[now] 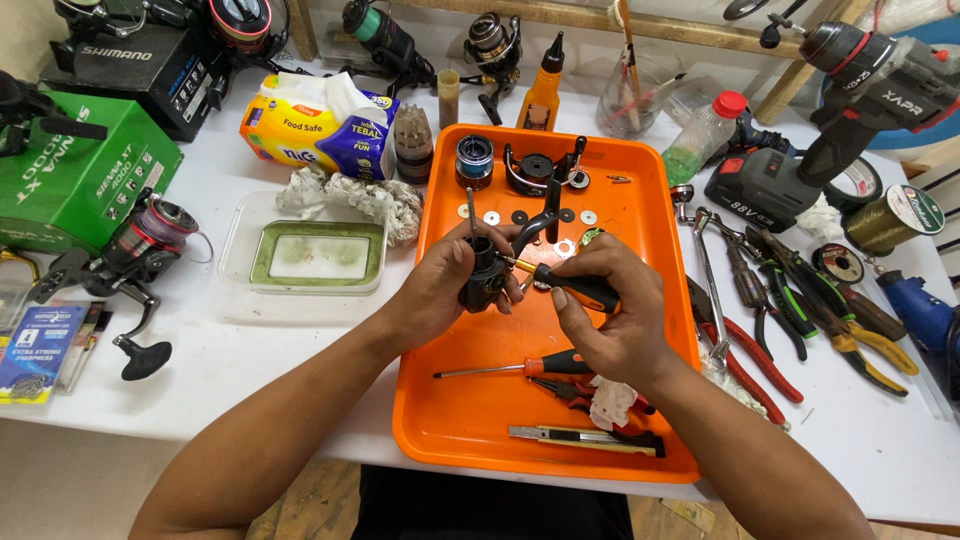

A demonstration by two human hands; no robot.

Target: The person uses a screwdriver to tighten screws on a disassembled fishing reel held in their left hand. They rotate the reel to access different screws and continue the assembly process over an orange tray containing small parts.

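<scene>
My left hand grips a black fishing reel body above the orange tray. A thin shaft and a black arm stick up from the reel body. My right hand holds a small black-handled screwdriver, its tip touching the reel body's right side. On the tray behind lie a spool, a black rotor part and several small washers. A second screwdriver, a rag and a utility knife lie on the tray near me.
Pliers and wrenches lie right of the tray, with a cordless drill behind. To the left are a clear dish, a tissue pack, a complete spinning reel, a green box. An orange bottle stands at the back.
</scene>
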